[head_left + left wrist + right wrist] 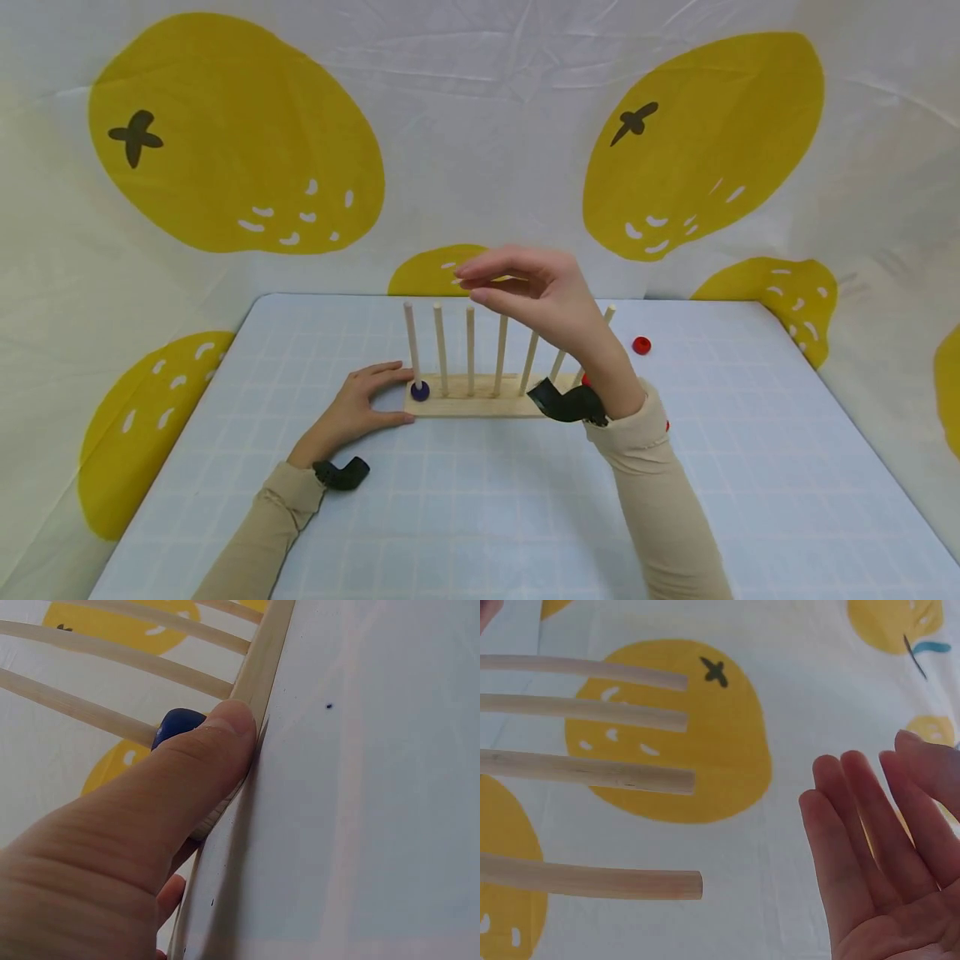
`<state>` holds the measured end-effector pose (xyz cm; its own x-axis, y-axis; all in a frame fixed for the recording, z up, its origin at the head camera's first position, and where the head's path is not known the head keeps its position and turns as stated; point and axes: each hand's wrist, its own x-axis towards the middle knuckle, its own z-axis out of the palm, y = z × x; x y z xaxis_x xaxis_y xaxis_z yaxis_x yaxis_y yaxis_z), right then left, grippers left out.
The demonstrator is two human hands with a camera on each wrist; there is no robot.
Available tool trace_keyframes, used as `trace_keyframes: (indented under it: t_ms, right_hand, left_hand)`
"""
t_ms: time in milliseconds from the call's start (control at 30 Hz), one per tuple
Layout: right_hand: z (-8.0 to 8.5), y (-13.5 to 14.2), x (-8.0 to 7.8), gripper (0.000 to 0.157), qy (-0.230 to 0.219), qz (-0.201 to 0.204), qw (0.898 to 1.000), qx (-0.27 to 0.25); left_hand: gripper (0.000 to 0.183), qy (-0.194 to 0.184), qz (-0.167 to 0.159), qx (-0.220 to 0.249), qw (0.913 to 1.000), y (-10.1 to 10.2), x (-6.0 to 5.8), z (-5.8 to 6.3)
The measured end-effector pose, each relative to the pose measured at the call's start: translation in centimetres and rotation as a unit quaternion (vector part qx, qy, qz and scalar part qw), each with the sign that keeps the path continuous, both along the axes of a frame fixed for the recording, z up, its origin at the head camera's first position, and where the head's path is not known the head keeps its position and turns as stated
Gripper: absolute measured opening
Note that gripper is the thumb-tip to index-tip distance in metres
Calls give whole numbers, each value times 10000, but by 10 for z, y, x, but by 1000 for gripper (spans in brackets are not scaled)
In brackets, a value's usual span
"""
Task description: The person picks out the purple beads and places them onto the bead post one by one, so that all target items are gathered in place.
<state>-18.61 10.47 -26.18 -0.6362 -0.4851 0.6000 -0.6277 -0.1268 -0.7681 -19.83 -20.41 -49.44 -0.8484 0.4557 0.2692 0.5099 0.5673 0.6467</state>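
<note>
My left hand (363,408) grips the left end of a pale wooden peg rack (465,407), thumb along the front edge and fingers at the back. In the left wrist view the thumb (199,754) lies over the base beside a dark blue bead (176,724). That bead sits at the foot of the leftmost peg (412,342). Above the pegs, my right hand (543,296) is raised with its fingers stretched to the left. The right wrist view shows its palm and extended fingers (870,832) holding nothing, off the tips of several pegs (630,776).
A red bead (641,345) lies on the table (420,517) behind the rack's right end. More red shows beside the right wrist and at the sleeve (660,492), mostly hidden. A white cloth with yellow fruit prints (480,167) hangs behind the table.
</note>
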Motion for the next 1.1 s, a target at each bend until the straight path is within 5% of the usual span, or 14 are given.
trace_keyframes:
  t_ms: [667,1100]
  right_hand:
    - [-18,56,35,26,466,-961,9942,-143]
    - [-33,105,44,19,61,-1854,9821,-326]
  left_hand:
    - [68,1,88,-116,9999,-1,0,-2]
    - [69,-55,92,-72,9999,0,1,-1]
